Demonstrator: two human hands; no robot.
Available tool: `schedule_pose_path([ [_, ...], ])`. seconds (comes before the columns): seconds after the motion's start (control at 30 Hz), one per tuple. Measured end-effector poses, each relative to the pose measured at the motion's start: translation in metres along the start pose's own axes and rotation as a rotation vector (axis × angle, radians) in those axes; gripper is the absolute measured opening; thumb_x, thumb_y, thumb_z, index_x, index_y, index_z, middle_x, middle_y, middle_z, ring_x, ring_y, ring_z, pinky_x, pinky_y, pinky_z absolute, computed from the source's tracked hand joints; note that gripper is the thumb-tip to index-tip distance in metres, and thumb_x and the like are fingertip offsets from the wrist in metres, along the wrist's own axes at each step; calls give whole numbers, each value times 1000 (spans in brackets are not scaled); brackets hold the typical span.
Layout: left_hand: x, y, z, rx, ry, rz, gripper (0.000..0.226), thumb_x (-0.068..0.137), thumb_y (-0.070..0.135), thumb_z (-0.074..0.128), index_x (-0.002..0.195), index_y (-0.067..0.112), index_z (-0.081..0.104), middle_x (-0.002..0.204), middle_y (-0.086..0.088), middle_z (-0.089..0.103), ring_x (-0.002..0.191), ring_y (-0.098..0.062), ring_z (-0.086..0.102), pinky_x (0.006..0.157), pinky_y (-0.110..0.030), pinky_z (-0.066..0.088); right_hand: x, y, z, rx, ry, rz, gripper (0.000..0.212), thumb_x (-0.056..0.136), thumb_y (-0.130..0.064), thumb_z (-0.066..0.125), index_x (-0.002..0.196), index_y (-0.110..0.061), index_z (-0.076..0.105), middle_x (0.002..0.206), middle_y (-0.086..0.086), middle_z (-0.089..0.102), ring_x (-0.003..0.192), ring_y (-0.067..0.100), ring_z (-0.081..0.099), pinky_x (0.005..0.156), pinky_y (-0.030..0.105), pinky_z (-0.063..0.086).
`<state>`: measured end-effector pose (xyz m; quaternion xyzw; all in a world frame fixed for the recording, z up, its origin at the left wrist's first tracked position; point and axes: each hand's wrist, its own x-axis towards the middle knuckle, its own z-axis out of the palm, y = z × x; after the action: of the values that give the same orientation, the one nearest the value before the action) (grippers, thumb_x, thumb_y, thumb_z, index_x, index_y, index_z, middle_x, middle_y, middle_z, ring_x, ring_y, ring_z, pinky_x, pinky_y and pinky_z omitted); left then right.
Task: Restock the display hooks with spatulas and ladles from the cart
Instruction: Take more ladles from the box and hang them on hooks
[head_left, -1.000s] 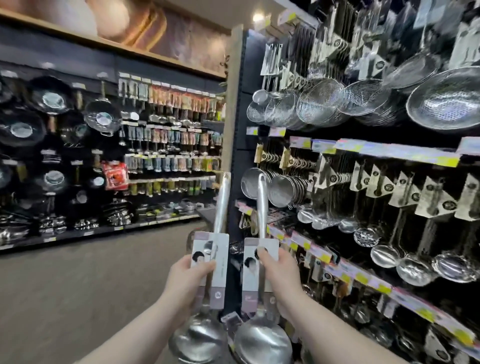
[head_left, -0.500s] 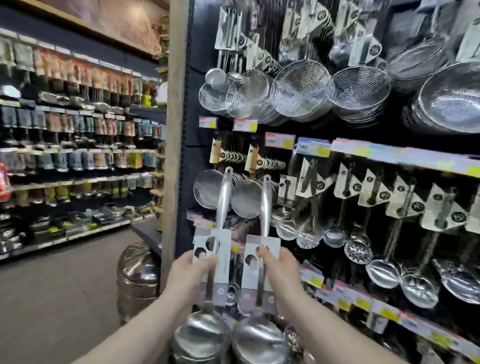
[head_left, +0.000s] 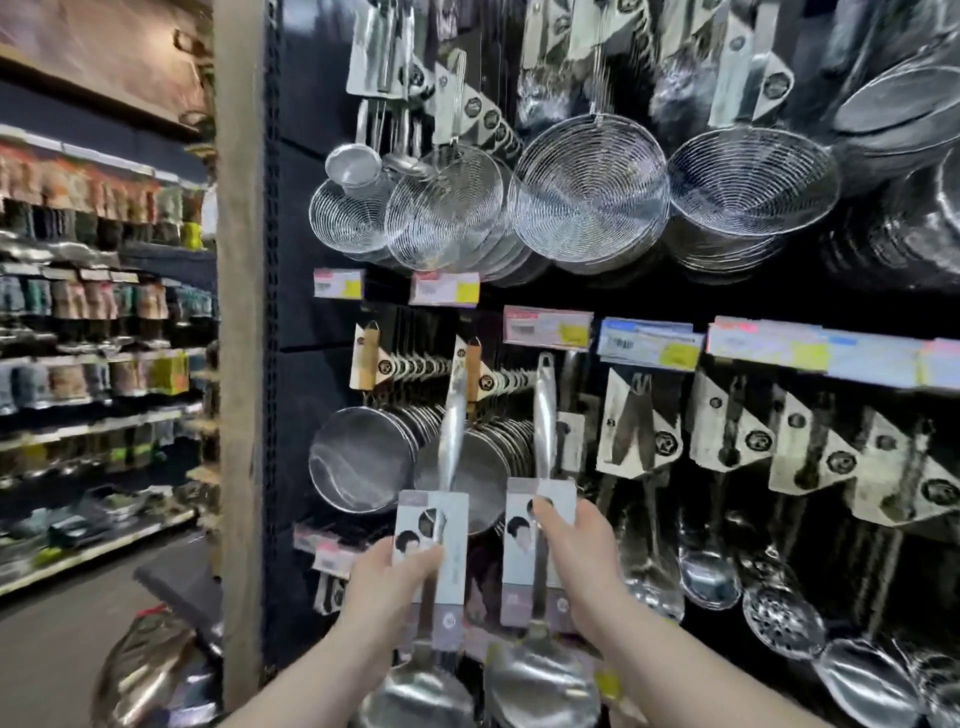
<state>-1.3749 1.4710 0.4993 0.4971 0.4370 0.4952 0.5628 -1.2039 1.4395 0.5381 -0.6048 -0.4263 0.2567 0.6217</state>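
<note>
Directly ahead, filling the right two thirds of the frame, stands a dark display wall (head_left: 291, 312) hung with steel kitchen tools, each sorted by kind so shoppers can find them. Across the top hang wire skimmers (head_left: 587, 192), their round baskets overlapping. Below them runs a strip of price labels (head_left: 649, 343) in yellow and pale blue, marking what belongs on each hook. At middle right, carded ladles and slotted spoons (head_left: 779, 618) hang by their handles, bowls down, which is how I judge mine should hang too. At far left a blurred aisle of shelves (head_left: 93, 364) recedes.

At lower centre I hold two ladles side by side, handles pointing up toward the hooks, bowls down near the bottom edge. My left hand (head_left: 384, 582) is closed around the cardboard sleeve of the left ladle (head_left: 452, 431), thumb across the front. My right hand (head_left: 576, 556) grips the right ladle (head_left: 545, 415) the same way. Holding them at the card keeps the hanging hole at the tip of each handle free. Both tips sit in front of the row of round strainers (head_left: 358, 462), not yet on any hook. The cart is not in view, unless the dark shape at lower left is part of it; I cannot tell.
</note>
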Motion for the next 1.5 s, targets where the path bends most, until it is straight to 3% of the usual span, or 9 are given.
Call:
schedule_pose_path([
  [0.1, 28, -1, 3, -13, -59, -9, 15, 82, 18, 67, 95, 11, 66, 88, -16, 75, 83, -39, 71, 73, -58, 57, 11, -2, 4, 7, 34, 16, 32, 93, -21, 55, 120, -4, 52, 94, -2, 52, 99, 19, 54, 83, 35, 44],
  [0.27, 73, -5, -1, -30, -141, -22, 19, 77, 16, 71, 92, 8, 68, 91, -20, 74, 83, -34, 70, 77, -47, 55, 24, 6, 22, -35, 144, -31, 18, 90, -22, 58, 97, -5, 59, 91, 2, 66, 83, 14, 61, 61, 18, 43],
  [0.4, 99, -1, -5, -49, -201, -21, 36, 56, 22, 75, 87, 4, 67, 91, -23, 73, 83, -35, 69, 81, -59, 52, 21, 7, 36, -51, 213, -64, 14, 90, -20, 59, 95, -7, 61, 88, 4, 66, 77, 12, 59, 55, 10, 43],
  [0.53, 120, -2, -12, -5, -320, -23, 29, 74, 24, 73, 96, 7, 64, 88, -11, 70, 76, -27, 62, 66, -35, 48, 21, 12, 50, -32, 247, -95, 8, 91, -21, 59, 90, -13, 60, 92, 9, 66, 83, 20, 62, 64, 22, 46],
  [0.7, 134, -2, -12, 9, -351, -30, 22, 79, 24, 70, 97, 13, 66, 94, -14, 75, 90, -37, 70, 80, -60, 55, 27, 7, 56, -10, 305, -108, 4, 91, -21, 58, 89, -17, 60, 91, 3, 67, 81, 13, 62, 62, 17, 45],
  [0.8, 138, -4, -9, 17, -365, -23, 29, 71, 29, 73, 96, 15, 68, 96, -12, 75, 93, -37, 69, 84, -62, 52, 30, 5, 58, 13, 334, -95, 3, 91, -21, 58, 88, -21, 59, 90, -2, 67, 81, 10, 62, 59, 9, 45],
  [0.9, 137, -3, -7, 24, -376, -12, 21, 80, 23, 69, 99, 14, 68, 96, -8, 75, 94, -31, 69, 88, -56, 52, 34, 5, 62, 42, 328, -74, 5, 91, -21, 59, 95, -18, 61, 96, 1, 69, 90, 14, 65, 67, 19, 48],
  [1.1, 132, 5, -6, 25, -371, 9, 18, 80, 22, 70, 95, 14, 69, 91, -6, 77, 91, -29, 70, 87, -56, 53, 48, 4, 62, 67, 335, -32, 13, 91, -21, 57, 100, -13, 61, 90, -5, 65, 79, 4, 59, 59, 18, 42],
  [1.5, 128, 18, -5, -5, -329, 5, 12, 83, 15, 65, 94, 8, 64, 93, -17, 74, 81, -32, 69, 63, -44, 58, 108, 12, 54, 39, 343, 39, 15, 90, -23, 57, 100, -11, 59, 93, 7, 65, 77, 16, 59, 60, 24, 43],
])
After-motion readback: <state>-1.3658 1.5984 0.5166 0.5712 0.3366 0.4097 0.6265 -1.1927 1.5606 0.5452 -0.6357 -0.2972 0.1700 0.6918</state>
